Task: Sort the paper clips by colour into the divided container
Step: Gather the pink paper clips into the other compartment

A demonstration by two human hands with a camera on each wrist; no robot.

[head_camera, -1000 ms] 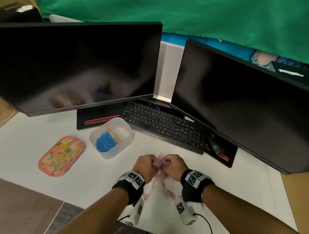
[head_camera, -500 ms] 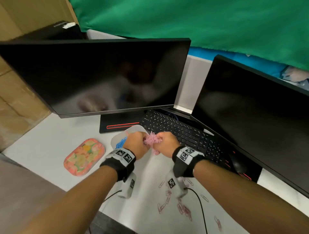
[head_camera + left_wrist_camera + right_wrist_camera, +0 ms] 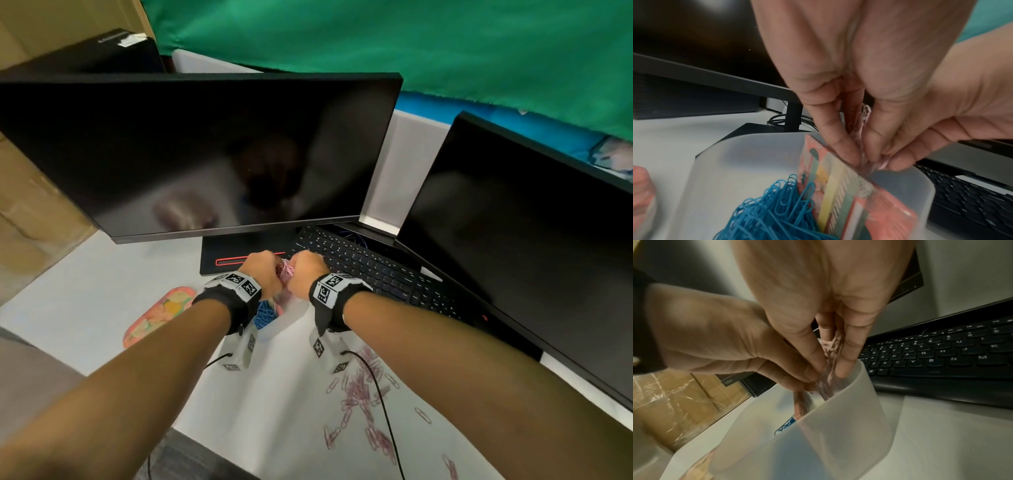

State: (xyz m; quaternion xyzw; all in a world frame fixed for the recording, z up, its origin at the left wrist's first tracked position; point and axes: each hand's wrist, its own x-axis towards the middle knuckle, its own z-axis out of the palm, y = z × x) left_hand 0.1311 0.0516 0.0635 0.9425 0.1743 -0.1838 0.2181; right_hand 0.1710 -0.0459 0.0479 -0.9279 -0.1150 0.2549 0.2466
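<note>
Head view: L hand (image 3: 262, 274) + R hand (image 3: 306, 274) side by side above the frosted container (image 3: 274, 320), pink clips (image 3: 286, 270) bunched between them. More pink clips loose on desk (image 3: 102, 301) nearer the person.

L wrist: L grip – fingers curled, pinching pink clips over card divider (image 3: 840, 183); blue clips (image 3: 777, 211) left of it.

R wrist: R grip pinches same bunch, fingertips (image 3: 844, 369) at container rim – keyboard (image 3: 941, 356) behind.

Beyond the hands stand two dark monitors (image 3: 212, 154), a black keyboard (image 3: 370, 270) just right of them, a floral tray (image 3: 157, 315) lying left.
</note>
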